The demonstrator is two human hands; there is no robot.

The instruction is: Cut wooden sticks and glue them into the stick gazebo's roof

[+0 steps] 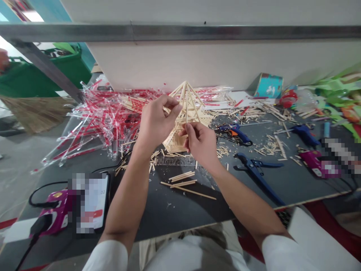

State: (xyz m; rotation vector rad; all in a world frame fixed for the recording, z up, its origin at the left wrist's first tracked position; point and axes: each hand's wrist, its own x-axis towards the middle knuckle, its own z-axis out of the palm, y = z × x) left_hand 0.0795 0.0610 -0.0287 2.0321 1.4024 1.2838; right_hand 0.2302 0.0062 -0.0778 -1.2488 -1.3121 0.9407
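A small house-like model (180, 143) made of thin wooden sticks stands on the dark table, with a pointed roof frame (185, 88) of sloping sticks. My left hand (158, 120) is at the roof's left side, thumb and forefinger pinched together; what lies between them is too small to make out. At the front, lower down, my right hand (203, 145) pinches the lower end of a thin wooden stick that runs up along the roof frame. My hands partly hide the model's walls. Several loose wooden sticks (183, 183) and a clear ruler (177, 161) lie in front of it.
Red-and-clear plastic wrappers (107, 116) are heaped at left. Glue guns (238, 133) and a blue cutter (259, 177) lie at right among stick scraps. A phone (96, 203) and purple power strip (58, 210) sit front left. A metal bar (180, 33) crosses behind.
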